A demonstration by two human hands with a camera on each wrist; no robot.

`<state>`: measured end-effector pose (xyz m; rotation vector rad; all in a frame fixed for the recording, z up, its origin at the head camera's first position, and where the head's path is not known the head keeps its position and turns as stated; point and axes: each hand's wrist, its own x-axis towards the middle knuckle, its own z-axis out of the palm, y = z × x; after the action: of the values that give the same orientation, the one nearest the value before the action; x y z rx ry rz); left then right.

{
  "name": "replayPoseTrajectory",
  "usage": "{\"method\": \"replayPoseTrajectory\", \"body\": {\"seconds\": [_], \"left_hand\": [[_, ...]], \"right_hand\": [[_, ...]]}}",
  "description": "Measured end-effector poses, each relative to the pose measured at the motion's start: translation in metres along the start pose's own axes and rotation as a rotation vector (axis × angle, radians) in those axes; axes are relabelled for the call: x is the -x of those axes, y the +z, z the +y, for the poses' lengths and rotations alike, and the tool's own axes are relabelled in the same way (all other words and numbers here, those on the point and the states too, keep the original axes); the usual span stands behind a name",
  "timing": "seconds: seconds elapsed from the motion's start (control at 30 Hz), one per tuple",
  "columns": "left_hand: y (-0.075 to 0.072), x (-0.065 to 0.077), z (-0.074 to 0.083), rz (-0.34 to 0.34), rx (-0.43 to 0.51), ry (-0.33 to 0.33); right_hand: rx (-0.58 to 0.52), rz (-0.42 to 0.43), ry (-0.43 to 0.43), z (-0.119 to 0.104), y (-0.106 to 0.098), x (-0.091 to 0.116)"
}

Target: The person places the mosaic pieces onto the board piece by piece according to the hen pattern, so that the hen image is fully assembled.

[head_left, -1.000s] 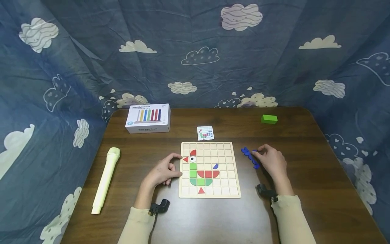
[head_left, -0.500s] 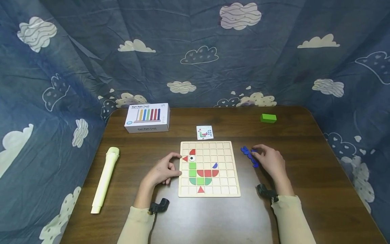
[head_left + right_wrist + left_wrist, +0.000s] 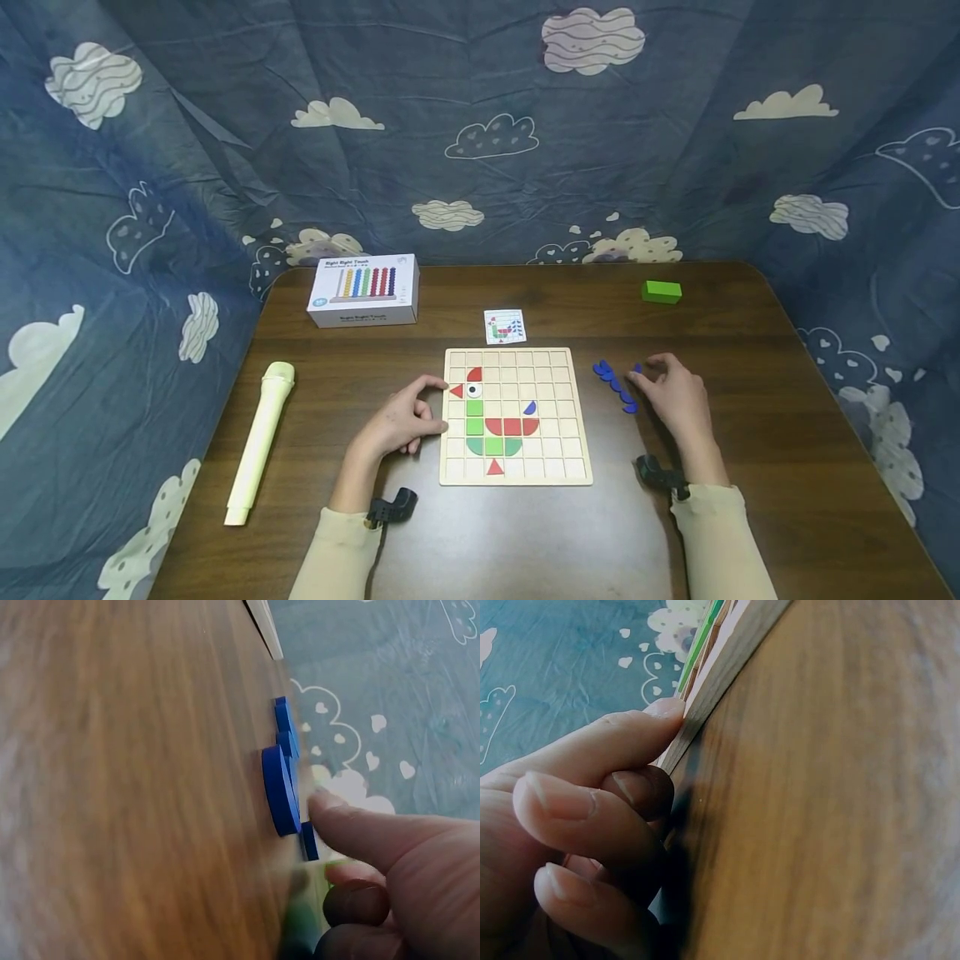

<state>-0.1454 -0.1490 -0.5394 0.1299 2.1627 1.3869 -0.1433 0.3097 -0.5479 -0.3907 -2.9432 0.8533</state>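
Observation:
My left hand [image 3: 397, 421] touches the left edge of the square wooden grid board [image 3: 555, 467] with thumb and index fingertips; its other fingers are curled under. On the board, red, green and blue pieces and a round eye piece [image 3: 474, 390] make a bird shape. My right hand [image 3: 678, 400] is right of the board, thumb and index finger apart beside a small blue piece [image 3: 637, 367]. Several blue half-round pieces [image 3: 615, 385] lie in a slanting row to the left of that hand. In the right wrist view the thumb [image 3: 337, 814] is close to the blue pieces [image 3: 279, 791].
A picture card [image 3: 505, 327] with the bird pattern lies behind the board. At the back left is a white box [image 3: 363, 292], at the back right a green block [image 3: 662, 292]. A cream microphone-shaped object [image 3: 260, 442] lies on the left. A cloud-patterned curtain [image 3: 337, 192] hangs behind.
The right hand has shifted slightly right, its thumb and index finger further apart. One blue piece now sits a little right of the row. The left hand has stayed at the board's edge.

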Motion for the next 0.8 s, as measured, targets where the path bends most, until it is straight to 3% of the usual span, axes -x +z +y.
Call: {"method": "replayPoseTrajectory", "body": {"seconds": [0.17,0.4,0.8], "left_hand": [[0.0,0.0,-0.001,0.004,-0.008,0.004],[0.0,0.0,0.0,0.008,-0.01,-0.002],[0.0,0.0,0.0,0.005,-0.018,-0.004]], "right_hand": [[0.037,0.001,-0.033,0.0,0.001,-0.001],[-0.001,0.018,-0.032,-0.006,0.001,0.003],[-0.149,-0.004,-0.101,-0.057,0.005,0.032]]}}
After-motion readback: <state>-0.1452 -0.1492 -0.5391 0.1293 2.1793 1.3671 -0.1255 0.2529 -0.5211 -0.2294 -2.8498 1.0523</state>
